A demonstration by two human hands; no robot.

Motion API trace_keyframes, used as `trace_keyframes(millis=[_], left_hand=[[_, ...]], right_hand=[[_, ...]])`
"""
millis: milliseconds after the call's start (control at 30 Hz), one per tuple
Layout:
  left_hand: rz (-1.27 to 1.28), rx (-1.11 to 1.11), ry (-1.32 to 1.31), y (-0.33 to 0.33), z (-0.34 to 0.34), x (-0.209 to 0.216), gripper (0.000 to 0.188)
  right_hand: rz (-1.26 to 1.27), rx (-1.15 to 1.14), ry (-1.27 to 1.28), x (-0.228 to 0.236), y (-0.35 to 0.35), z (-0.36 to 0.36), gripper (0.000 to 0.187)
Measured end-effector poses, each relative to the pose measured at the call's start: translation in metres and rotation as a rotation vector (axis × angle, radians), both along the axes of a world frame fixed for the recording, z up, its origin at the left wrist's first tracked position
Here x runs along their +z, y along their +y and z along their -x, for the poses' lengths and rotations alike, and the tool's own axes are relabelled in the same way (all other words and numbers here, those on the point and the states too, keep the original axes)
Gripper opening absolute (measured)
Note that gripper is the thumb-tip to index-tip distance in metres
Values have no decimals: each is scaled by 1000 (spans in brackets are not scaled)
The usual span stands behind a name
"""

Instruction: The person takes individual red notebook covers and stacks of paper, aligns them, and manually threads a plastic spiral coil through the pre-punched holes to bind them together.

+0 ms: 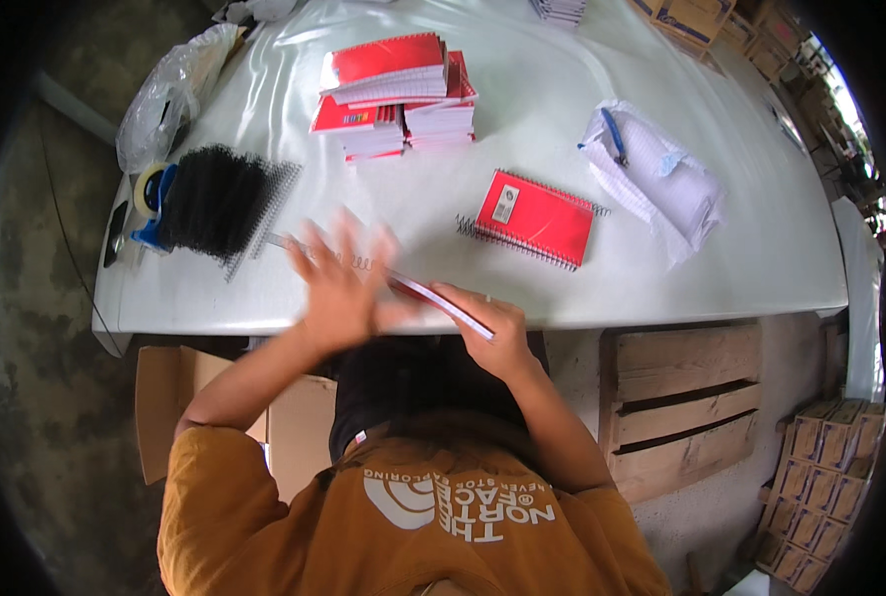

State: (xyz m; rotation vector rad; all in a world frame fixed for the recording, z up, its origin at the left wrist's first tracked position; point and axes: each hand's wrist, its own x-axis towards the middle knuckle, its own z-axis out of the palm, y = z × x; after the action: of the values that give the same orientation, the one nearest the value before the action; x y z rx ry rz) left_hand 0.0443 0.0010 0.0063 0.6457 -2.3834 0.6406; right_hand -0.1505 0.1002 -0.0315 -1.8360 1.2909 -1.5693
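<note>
My right hand [495,330] is closed on a thin notebook [451,306], seen nearly edge-on at the table's front edge, with white pages showing. My left hand [343,283] is blurred by motion, its fingers spread apart over the notebook's far end. A wire spiral [363,262] shows beside those fingers; whether they touch it is hard to see. Left of that hand lies a thick bunch of black spiral coils [214,204]. A small pile of red spiral notebooks [537,221] rests beyond my right hand, with coil ends sticking out at its sides.
Stacks of red notebooks [393,94] stand farther back on the white-covered table [661,293]. Blue-handled pliers [614,134] lie on crumpled white material [656,184] at right. A blue tape dispenser [153,230] and clear plastic bag [169,99] sit left. Below are a cardboard box [302,432] and wooden pallet [686,372].
</note>
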Motion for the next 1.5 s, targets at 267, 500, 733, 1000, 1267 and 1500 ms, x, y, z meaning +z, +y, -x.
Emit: trace_keyframes(millis=[267,500,733,1000,1267,1500], left_hand=[[30,-203,32,16,-5,-26,111],[-306,-357,-214,46,-11,-43,110],[-591,-372,125,38,3,-65,106],[-503,-375,190,36,28,-51,84],[-428,-314,-87,42,30,-37,91],[-467,-221,52,48,45,27,36]], right_hand=[[63,11,-10,5,1,-10,43],[72,-3,-51,-3,0,-10,44],[0,-20,-7,-3,-5,-19,40],[-80,40,41,-22,-10,-18,38],[-74,136,-81,-15,-17,-14,41],[-195,92,-161,-4,-17,-4,44]])
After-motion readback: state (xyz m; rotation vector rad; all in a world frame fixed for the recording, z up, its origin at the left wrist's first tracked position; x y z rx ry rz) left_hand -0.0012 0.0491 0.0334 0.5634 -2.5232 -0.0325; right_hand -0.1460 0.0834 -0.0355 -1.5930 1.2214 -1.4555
